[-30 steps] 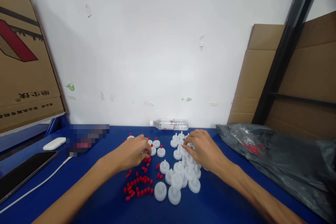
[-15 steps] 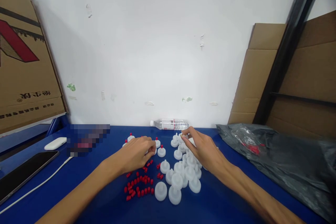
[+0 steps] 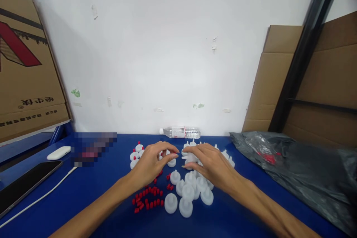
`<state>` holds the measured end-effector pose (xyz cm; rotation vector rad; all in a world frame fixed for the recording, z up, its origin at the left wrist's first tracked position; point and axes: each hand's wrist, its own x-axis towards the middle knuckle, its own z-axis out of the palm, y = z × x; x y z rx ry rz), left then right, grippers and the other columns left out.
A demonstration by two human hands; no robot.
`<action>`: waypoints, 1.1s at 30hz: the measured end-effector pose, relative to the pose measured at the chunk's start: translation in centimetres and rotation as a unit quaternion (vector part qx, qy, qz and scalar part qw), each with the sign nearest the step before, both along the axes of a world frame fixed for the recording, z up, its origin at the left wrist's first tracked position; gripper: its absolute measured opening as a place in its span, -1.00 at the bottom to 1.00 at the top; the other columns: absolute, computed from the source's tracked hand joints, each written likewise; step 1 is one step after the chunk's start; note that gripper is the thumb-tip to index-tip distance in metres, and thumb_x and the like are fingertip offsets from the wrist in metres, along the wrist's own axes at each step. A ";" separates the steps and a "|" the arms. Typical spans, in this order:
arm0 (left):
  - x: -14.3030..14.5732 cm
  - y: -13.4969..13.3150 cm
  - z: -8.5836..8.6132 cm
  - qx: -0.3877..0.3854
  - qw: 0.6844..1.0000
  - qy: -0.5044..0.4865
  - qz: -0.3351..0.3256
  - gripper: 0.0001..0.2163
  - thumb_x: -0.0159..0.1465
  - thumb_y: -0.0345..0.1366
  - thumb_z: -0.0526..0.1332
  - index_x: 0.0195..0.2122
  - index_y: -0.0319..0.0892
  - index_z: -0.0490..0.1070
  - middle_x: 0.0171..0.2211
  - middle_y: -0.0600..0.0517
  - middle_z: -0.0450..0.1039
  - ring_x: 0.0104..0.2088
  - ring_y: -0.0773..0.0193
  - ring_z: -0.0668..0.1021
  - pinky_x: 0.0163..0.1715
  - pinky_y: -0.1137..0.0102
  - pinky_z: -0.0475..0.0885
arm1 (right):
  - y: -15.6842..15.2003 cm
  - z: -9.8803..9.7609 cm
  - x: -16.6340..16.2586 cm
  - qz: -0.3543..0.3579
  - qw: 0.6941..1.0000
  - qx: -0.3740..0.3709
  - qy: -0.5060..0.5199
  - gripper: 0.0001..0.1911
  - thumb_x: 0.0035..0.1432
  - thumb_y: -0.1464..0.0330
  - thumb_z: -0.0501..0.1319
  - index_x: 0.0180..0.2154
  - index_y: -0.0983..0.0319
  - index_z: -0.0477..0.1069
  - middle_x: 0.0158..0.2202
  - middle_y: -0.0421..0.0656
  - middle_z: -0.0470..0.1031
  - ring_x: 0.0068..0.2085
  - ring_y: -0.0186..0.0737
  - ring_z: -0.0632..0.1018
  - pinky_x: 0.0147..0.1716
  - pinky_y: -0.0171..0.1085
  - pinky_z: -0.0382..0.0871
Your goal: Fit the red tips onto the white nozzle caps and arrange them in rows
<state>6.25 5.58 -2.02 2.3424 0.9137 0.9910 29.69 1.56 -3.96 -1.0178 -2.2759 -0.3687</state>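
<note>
White lid [image 3: 190, 158] was held by right hand [image 3: 213, 161], its spout pointed toward left hand [image 3: 153, 160]

The white lid was gripped between the thumb and fingers of the right hand, tipped on its side above the desk [image 3: 106, 165]. The left hand was placed just opposite, with thumb and forefinger brought close together; whether anything was pinched between those fingertips could not be told.

Beneath and around the right hand, loose lids [image 3: 187, 192] were crowded together, most with their spouts turned up. Small red caps [image 3: 151, 205] were scattered near the left wrist, some laid on their sides. Beside and behind the left hand, capped lids [image 3: 139, 148] were grouped, each topped with red; several were partly hidden by the fingers.

A clear bottle [image 3: 180, 132] was laid lengthwise along the wall [image 3: 167, 63]. At the left, a phone [image 3: 26, 184] was set near a white case [image 3: 58, 153], with a cable [image 3: 41, 200] stretched past it. At the right, a clear bag [image 3: 262, 147] was rested on dark plastic sheeting [image 3: 309, 174].
</note>
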 end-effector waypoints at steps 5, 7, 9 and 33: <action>0.7 -0.8 -0.4 -0.046 0.998 -0.045 0.007 -0.90 0.33 -0.21 0.31 -0.26 -0.07 0.60 -0.33 0.14 0.60 -0.42 0.34 0.48 -0.46 0.46 0.28 | -0.3 0.0 -0.3 0.014 1.000 -0.007 0.017 -0.53 0.23 0.25 0.37 0.10 0.14 0.27 -0.08 -0.11 0.58 -0.10 -0.07 0.60 -0.13 -0.09 0.50; 0.9 -1.0 -0.7 -0.047 0.997 -0.056 0.005 -0.91 0.31 -0.21 0.33 -0.26 -0.06 0.60 -0.33 0.15 0.62 -0.45 0.35 0.47 -0.47 0.46 0.27 | -0.5 0.0 -0.4 0.021 1.000 -0.016 0.016 -0.54 0.25 0.27 0.34 0.11 0.14 0.25 -0.06 -0.11 0.57 -0.11 -0.07 0.60 -0.14 -0.11 0.52; 1.0 -1.0 -1.1 -0.041 0.997 -0.069 0.002 -0.91 0.30 -0.21 0.35 -0.26 -0.06 0.61 -0.32 0.15 0.63 -0.46 0.36 0.48 -0.49 0.46 0.26 | -0.6 -0.1 -0.5 0.032 0.999 -0.006 0.015 -0.57 0.28 0.26 0.32 0.11 0.14 0.25 -0.07 -0.11 0.57 -0.11 -0.07 0.60 -0.15 -0.11 0.52; 1.3 -1.7 -1.5 0.072 0.997 0.015 -0.001 -0.70 0.43 -0.33 0.13 -0.44 -0.15 0.52 -0.48 0.10 0.54 -0.39 0.29 0.48 -0.32 0.39 0.24 | -0.7 -0.7 -1.8 0.087 0.990 0.088 0.067 -0.74 0.41 0.22 0.15 0.05 0.17 0.28 -0.17 -0.11 0.60 -0.19 -0.20 0.64 -0.16 -0.21 0.53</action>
